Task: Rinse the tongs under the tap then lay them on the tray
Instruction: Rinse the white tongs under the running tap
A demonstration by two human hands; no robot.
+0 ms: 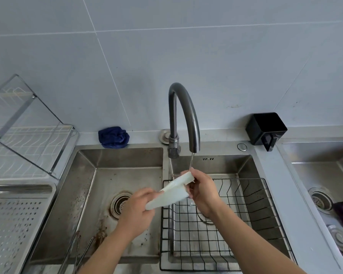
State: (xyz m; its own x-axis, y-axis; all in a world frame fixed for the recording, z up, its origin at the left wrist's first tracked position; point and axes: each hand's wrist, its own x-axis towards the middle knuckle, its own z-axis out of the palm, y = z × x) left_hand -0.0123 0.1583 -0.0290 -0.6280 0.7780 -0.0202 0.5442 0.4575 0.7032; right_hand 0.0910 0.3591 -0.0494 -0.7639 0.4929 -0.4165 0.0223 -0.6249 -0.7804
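Tongs of flat white plastic [172,191] lie under the curved grey metal tap [183,115], its stream landing at their 1 o'clock end. Left hand [136,209] grips the 7 o'clock end, right hand [203,191] the top; turning them slowly should wet both faces.

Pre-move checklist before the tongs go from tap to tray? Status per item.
1. Water running from the tap: ok, a thin stream falls from the spout.
2. White tongs under the stream: ok, it lands on their upper end.
3. Grip: ok, the left hand holds the lower end and the right hand holds the upper end.
4. Tongs rinsed along their full length: cannot tell.
5. Perforated tray in sight on the left: ok.
6. Whole tray free for the tongs: cannot tell, the frame edge cuts it off.
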